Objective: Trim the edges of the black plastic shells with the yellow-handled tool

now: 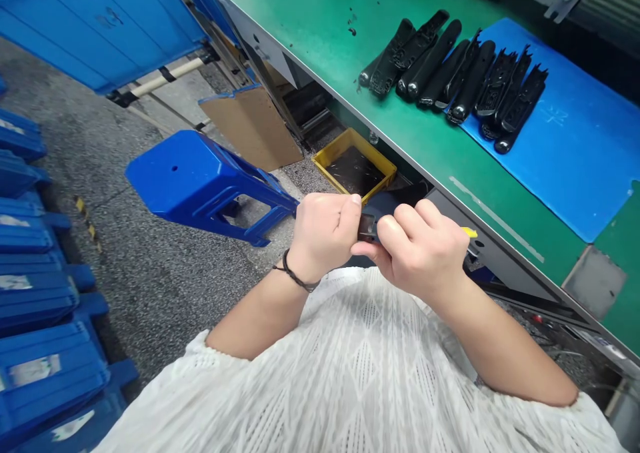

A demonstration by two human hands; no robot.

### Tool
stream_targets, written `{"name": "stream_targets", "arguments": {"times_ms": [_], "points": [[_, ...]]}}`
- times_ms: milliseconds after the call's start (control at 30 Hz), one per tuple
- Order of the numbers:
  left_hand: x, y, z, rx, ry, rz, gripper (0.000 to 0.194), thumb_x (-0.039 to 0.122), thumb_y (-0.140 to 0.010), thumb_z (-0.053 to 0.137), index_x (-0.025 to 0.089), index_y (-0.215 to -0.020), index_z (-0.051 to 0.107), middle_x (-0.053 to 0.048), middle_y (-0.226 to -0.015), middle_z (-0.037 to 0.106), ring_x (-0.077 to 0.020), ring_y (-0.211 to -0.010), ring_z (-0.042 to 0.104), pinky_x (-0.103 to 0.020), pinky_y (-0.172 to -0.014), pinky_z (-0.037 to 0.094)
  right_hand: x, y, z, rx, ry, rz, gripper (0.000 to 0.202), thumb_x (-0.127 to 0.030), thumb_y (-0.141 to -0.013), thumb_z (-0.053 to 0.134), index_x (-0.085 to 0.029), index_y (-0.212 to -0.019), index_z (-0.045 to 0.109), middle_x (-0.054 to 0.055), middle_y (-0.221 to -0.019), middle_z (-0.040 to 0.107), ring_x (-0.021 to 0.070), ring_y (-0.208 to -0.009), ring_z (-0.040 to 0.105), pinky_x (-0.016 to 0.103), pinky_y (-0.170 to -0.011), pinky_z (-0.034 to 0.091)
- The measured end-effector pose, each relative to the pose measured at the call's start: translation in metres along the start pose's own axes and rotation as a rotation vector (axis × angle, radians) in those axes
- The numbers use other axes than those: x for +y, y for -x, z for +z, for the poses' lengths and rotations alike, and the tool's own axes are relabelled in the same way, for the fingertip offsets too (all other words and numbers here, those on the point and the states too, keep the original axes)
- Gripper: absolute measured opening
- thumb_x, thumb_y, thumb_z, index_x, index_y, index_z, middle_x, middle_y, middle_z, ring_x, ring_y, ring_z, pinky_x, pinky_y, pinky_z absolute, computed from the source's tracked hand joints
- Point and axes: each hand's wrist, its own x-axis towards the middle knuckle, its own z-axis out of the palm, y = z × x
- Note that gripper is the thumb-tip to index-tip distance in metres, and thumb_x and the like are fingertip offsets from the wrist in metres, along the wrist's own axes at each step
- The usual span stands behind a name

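The person wears a white knitted top [365, 366], and both hands are held together in front of it, in the air before the near edge of the green table [425, 150]. The left hand [327, 230], with a dark cord [295, 273] around its wrist, is closed firmly on one end of a dark piece [369, 228]. The right hand [425, 246] is also closed, its fingers curled around the other end, and its thumb is stretched toward the left hand. Only a short part of this piece is visible between the two fists. A yellow tip [469, 232] shows just beside the right hand, on its outer side; I cannot tell what it belongs to.

Lower, beside the near edge of the table, a yellow tray [333, 150] contains something dark. A blue stool [183, 173] stands on the floor, to the left of this tray.

On the table, a pale strip [495, 220] and a grey plate [595, 281] lie along the near edge. Farther in, a row of black parts [450, 70] lies slanted and close together; those at the right end rest on the left edge of a blue mat [575, 133]. Small black bits [352, 31] are scattered nearer to the table's left end.
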Motion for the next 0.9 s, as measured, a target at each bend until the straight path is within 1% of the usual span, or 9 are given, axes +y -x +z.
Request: {"name": "stream_targets", "arguments": {"times_ms": [233,333,400,467,533,633,733,800,900], "points": [[0.006,-0.003,0.002,-0.236,0.172,-0.202,0.058,0.042,-0.106,0.038,0.021,-0.052,0.036,0.000,-0.049,0.042,-0.0126,-0.047,0.034,-0.034,-0.050,0.022,0.016,0.003,0.010,0.082,0.057,-0.107,0.052,-0.067,-0.099,0.057,-0.024,-0.069,0.054,-0.001,-0.059,0.040,0.0154,-0.058,0.029,0.036,-0.052,0.012],[0.007,-0.006,0.003,-0.382,0.350,-0.286,0.057,0.047,-0.107,0.032,0.021,-0.056,0.037,0.001,-0.051,0.041,-0.0130,-0.050,0.035,-0.032,-0.051,0.026,0.022,0.002,0.012,0.161,0.032,-0.181,0.047,-0.055,-0.099,0.065,-0.023,-0.067,0.050,-0.002,-0.058,0.041,0.0147,-0.057,0.030,0.035,-0.052,0.013],[0.006,-0.008,0.002,-0.386,0.426,-0.344,0.055,0.043,-0.106,0.031,0.021,-0.056,0.037,0.001,-0.051,0.038,-0.0127,-0.051,0.033,-0.031,-0.052,0.028,0.024,0.001,0.012,0.194,-0.078,-0.223,0.041,-0.042,-0.099,0.068,-0.023,-0.068,0.049,-0.003,-0.059,0.043,0.0144,-0.058,0.033,0.034,-0.053,0.017],[0.002,-0.011,0.000,-0.384,0.518,-0.353,0.052,0.041,-0.103,0.036,0.022,-0.055,0.038,0.002,-0.050,0.035,-0.0125,-0.051,0.031,-0.030,-0.054,0.030,0.027,0.001,0.009,0.168,-0.224,-0.159,0.021,-0.028,-0.100,0.064,-0.023,-0.081,0.056,-0.002,-0.066,0.052,0.0148,-0.063,0.042,0.032,-0.055,0.026],[-0.002,-0.012,0.000,-0.495,0.748,-0.363,0.049,0.043,-0.099,0.042,0.022,-0.054,0.039,0.002,-0.047,0.032,-0.0129,-0.049,0.030,-0.030,-0.053,0.031,0.030,0.000,0.005,0.095,-0.355,-0.031,0.003,-0.022,-0.101,0.059,-0.021,-0.101,0.061,0.000,-0.075,0.058,0.0156,-0.069,0.048,0.031,-0.060,0.034],[-0.004,-0.009,0.005,-0.860,1.204,-0.537,0.050,0.050,-0.092,0.045,0.023,-0.050,0.040,0.004,-0.040,0.024,-0.0127,-0.040,0.026,-0.032,-0.049,0.030,0.035,-0.003,-0.002,-0.023,-0.523,0.030,0.018,-0.037,-0.103,0.059,-0.019,-0.102,0.062,0.000,-0.076,0.056,0.0149,-0.068,0.047,0.031,-0.063,0.038],[-0.002,-0.002,0.014,-1.170,1.405,-0.727,0.050,0.054,-0.083,0.053,0.023,-0.045,0.040,0.005,-0.037,0.017,-0.0102,-0.035,0.016,-0.031,-0.045,0.022,0.037,-0.006,-0.006,-0.106,-0.613,-0.030,0.042,-0.057,-0.104,0.052,-0.020,-0.085,0.059,-0.001,-0.070,0.051,0.0138,-0.064,0.043,0.030,-0.061,0.035],[-0.002,0.003,0.020,-1.250,1.426,-0.750,0.051,0.054,-0.078,0.057,0.023,-0.043,0.037,0.004,-0.037,0.017,-0.0105,-0.035,0.017,-0.031,-0.043,0.022,0.036,-0.009,-0.008,-0.150,-0.630,-0.050,0.054,-0.065,-0.105,0.043,-0.020,-0.078,0.057,-0.001,-0.069,0.050,0.0136,-0.064,0.043,0.030,-0.060,0.032],[-0.006,0.012,0.027,-1.289,1.363,-0.602,0.052,0.054,-0.076,0.062,0.024,-0.043,0.035,0.001,-0.038,0.023,-0.0130,-0.038,0.025,-0.035,-0.044,0.033,0.034,-0.014,-0.010,-0.222,-0.638,-0.064,0.063,-0.071,-0.105,0.034,-0.020,-0.075,0.057,-0.001,-0.069,0.052,0.0134,-0.065,0.044,0.030,-0.059,0.029]]}}
